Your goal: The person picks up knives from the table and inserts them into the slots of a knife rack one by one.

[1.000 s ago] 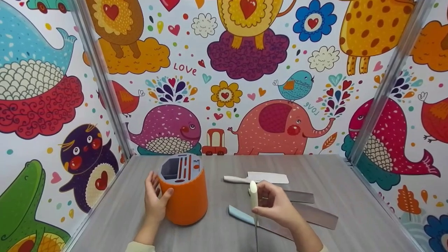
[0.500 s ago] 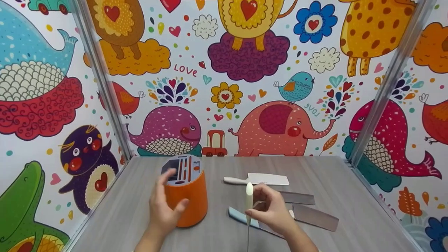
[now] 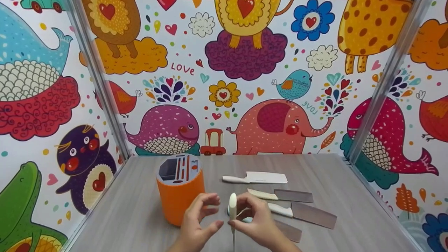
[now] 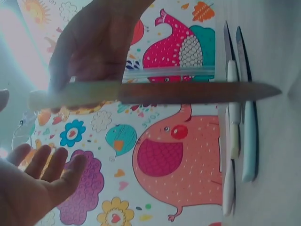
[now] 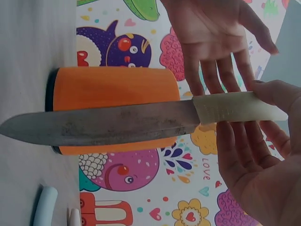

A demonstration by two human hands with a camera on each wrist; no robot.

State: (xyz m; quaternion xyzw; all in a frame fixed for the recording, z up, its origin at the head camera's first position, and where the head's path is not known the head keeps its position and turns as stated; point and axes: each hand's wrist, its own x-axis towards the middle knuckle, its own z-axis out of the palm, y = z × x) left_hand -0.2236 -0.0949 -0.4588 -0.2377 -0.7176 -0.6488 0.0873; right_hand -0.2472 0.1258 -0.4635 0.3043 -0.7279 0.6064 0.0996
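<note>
My right hand (image 3: 258, 221) pinches the pale cream handle of a kitchen knife (image 5: 124, 125) between thumb and fingers. Its long blade points down, and the right wrist view shows dark marks on the steel. My left hand (image 3: 198, 224) is held up beside the handle with fingers spread and relaxed, holding nothing. Left of both hands, an orange knife block (image 3: 179, 201) stands upright; its grey top has slots and a wide compartment, with no knives in it. A knife with a light blue handle (image 4: 249, 150) lies on the table, partly hidden behind my right hand in the head view.
To the right on the grey wood-look table (image 3: 120, 217) lie a white cleaver (image 3: 267, 177), a knife with a cream handle (image 3: 293, 196) and a broad-bladed knife with a white handle (image 3: 314, 215). Walls with printed cartoon animals (image 3: 276, 129) enclose the table.
My left hand has let go of the orange block and moved right, close to the knife handle. My right hand has shifted left with the knife, uncovering handles of the knives lying behind it.
</note>
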